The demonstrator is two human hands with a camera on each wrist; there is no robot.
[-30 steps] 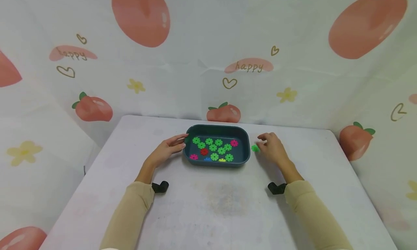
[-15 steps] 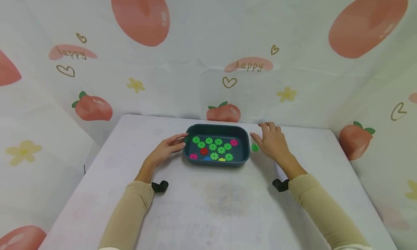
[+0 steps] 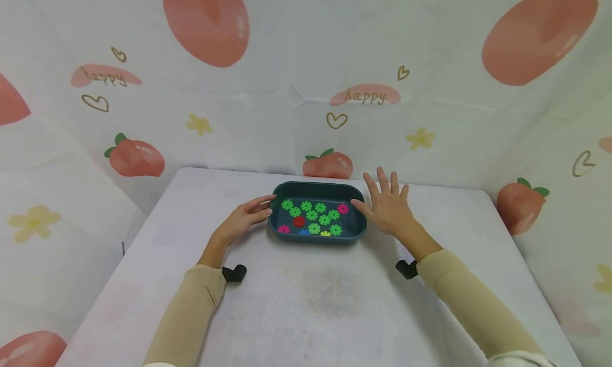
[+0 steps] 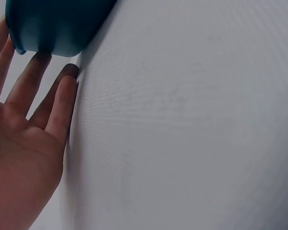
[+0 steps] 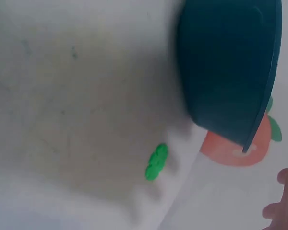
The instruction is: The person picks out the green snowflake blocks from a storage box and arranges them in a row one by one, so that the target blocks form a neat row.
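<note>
A dark teal tray [image 3: 315, 240] sits near the back of the table, holding several green notched discs [image 3: 312, 215]. Among them lie a red disc [image 3: 299, 221], two pink discs [image 3: 343, 208], a blue disc [image 3: 304, 232] and a yellow disc [image 3: 325, 233]. My left hand [image 3: 243, 221] rests its extended fingers against the tray's left end. With fingers spread and nothing held, my right hand [image 3: 389, 210] hovers by the right rim, thumb over the edge. A green piece [image 5: 156, 162] lies on the table beside the tray in the right wrist view; the right hand hides it in the head view.
The white table [image 3: 330, 298] has a brownish stain in front of the tray. Behind it hangs a white backdrop [image 3: 268, 117] printed with peaches, hearts and flowers. Black wrist mounts [image 3: 234, 274] stick out inward from both sleeves.
My right hand has moved off the green disc beside the tray, its fingers spreading wide as it shifts left toward the rim. The left hand and tray stay put.
</note>
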